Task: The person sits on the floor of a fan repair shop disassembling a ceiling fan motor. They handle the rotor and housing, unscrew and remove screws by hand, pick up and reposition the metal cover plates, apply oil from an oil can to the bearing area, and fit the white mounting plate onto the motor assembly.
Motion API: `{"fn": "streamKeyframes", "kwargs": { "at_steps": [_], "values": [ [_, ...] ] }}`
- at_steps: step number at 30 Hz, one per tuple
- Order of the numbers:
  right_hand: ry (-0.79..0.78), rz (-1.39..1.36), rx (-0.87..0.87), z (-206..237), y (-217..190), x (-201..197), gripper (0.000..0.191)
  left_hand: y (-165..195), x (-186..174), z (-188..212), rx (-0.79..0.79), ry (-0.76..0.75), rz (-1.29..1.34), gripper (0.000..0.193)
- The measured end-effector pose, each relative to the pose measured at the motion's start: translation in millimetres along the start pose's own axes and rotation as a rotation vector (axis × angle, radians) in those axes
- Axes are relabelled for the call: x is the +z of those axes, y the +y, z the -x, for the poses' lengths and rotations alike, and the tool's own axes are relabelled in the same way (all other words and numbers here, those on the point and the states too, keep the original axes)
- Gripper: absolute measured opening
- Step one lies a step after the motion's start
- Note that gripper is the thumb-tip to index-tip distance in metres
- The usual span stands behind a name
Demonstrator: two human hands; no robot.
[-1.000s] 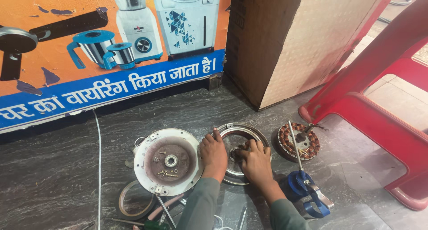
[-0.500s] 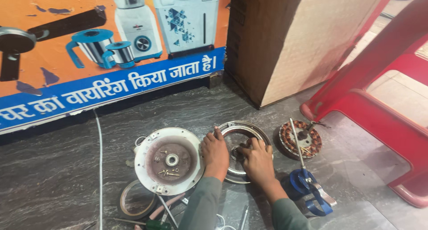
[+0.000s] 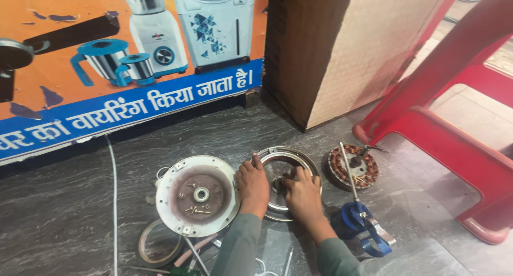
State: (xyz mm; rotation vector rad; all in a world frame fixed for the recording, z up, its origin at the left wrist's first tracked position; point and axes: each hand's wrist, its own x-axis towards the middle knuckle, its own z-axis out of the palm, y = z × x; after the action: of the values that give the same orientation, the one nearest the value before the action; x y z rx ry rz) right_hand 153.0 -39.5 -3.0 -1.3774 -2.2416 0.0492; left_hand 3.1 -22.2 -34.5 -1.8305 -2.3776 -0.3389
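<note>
The white round cover [image 3: 197,194] held loose screws [image 3: 193,208]. Just beside it, both hands, left [image 3: 253,186] and right [image 3: 303,194], pressed open-fingered on the metal ring housing [image 3: 286,162] on the grey stone floor [image 3: 64,222], near a red chair [image 3: 454,147].

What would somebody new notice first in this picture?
Both hands, the left hand and right hand, press on a round grey metal housing ring on the dark stone floor. To its left lies a white round cover with a rusty brown inside; to its right, a copper-wound motor stator.
</note>
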Motion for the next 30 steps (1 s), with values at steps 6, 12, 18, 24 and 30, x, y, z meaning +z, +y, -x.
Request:
{"fn": "streamKeyframes", "kwargs": {
  "at_steps": [6,12,18,24,30],
  "values": [
    [0.062,-0.081,-0.1,-1.3,2.5,-4.8,0.021,-1.5,3.6,-2.1,-0.013,0.044,-0.029,0.058],
    [0.053,-0.008,-0.013,1.1,-4.0,-1.8,0.022,-1.4,2.3,0.2,0.019,0.007,-0.052,0.06],
    [0.062,-0.096,-0.066,1.4,0.2,-4.2,0.027,0.4,1.3,-0.9,-0.002,0.023,-0.056,0.061],
    [0.058,-0.031,0.038,2.4,-3.7,-1.4,0.027,-0.9,0.9,-0.3,0.035,0.0,-0.069,0.061],
    [0.043,-0.093,-0.019,1.6,0.8,-4.1,0.023,0.4,1.4,0.2,0.003,0.03,-0.026,0.061]
  ]
}}
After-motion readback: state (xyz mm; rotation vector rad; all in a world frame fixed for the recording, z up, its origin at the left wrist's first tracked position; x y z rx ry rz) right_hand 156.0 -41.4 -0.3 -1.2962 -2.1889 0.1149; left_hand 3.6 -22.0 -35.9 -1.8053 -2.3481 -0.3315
